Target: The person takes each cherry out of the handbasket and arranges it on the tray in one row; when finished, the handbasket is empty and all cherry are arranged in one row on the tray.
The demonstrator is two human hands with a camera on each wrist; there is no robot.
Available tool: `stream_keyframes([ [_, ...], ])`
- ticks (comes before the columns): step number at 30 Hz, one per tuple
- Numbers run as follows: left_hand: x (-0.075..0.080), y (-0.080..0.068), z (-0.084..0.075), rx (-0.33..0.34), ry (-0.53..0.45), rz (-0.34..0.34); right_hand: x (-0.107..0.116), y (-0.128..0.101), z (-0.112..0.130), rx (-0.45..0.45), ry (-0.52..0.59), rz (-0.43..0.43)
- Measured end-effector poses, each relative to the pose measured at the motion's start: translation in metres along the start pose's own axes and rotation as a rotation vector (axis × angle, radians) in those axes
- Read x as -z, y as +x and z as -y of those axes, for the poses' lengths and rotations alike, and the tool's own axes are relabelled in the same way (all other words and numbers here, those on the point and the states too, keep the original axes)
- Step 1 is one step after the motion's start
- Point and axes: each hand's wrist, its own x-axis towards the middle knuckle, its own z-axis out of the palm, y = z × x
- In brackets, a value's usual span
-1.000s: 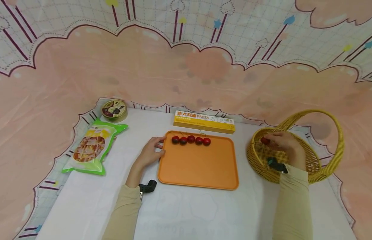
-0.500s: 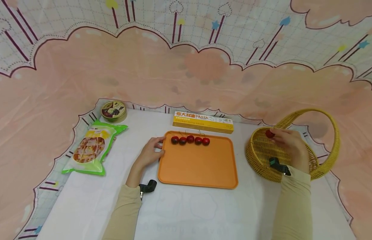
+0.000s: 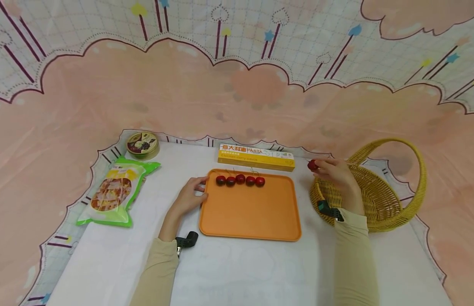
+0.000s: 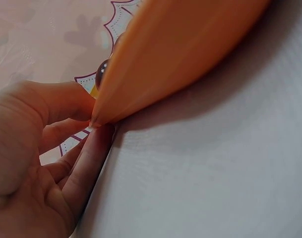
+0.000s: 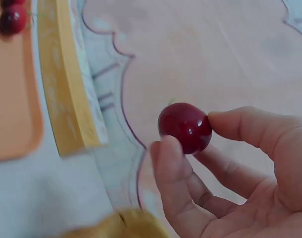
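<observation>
In the left wrist view most of the orange tray point(image 4: 180, 54) was cut off, and only part of one dark cherry could be made out behind its rim. The inside of the wicker basket point(image 3: 378, 199) was partly hidden by the right hand point(image 3: 336, 176) and forearm, so its contents could not be told. On the tray point(image 3: 252, 212) a row of five cherries point(image 3: 240, 180) was laid along the far edge (the rest of its floor was bare orange).

A single red cherry point(image 5: 185, 127) was pinched between the thumb and fingertips of the right hand point(image 5: 230, 173), raised above the table just left of the basket's rim, between basket and pasta box point(image 3: 256, 156). The left hand point(image 3: 191, 196) was rested on the table at the tray's far left corner, its fingers point(image 4: 86, 158) pressed against the rim and its thumb set on top. A green snack bag point(image 3: 116, 191) and a round tin point(image 3: 143, 144) were placed well to the left.
</observation>
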Motion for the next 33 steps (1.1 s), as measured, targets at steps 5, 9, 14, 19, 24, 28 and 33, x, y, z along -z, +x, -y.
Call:
stream_keyframes([
  [5, -0.001, 0.002, 0.0, -0.013, -0.001, -0.001, -0.025, 0.01, -0.002, 0.029, -0.11, -0.011],
  [9, -0.002, 0.003, 0.0, -0.031, 0.004, -0.003, -0.045, 0.018, -0.011, 0.045, -0.15, -0.02],
  [14, -0.004, 0.003, 0.0, -0.029, -0.008, 0.001, -0.068, 0.028, -0.031, -0.024, -0.18, -0.063],
  [19, -0.005, 0.002, 0.001, -0.045, -0.016, -0.001, -0.083, 0.034, -0.051, -0.081, -0.213, -0.092],
  [24, -0.006, 0.0, 0.0, -0.037, -0.006, -0.007, -0.092, 0.037, -0.062, -0.064, -0.266, -0.105],
  [28, -0.006, -0.002, -0.002, -0.016, 0.006, -0.012, -0.099, 0.038, -0.066, -0.038, -0.271, -0.078],
  [33, -0.006, -0.002, -0.004, -0.041, 0.019, -0.031, -0.104, 0.036, -0.068, -0.05, -0.189, -0.045],
])
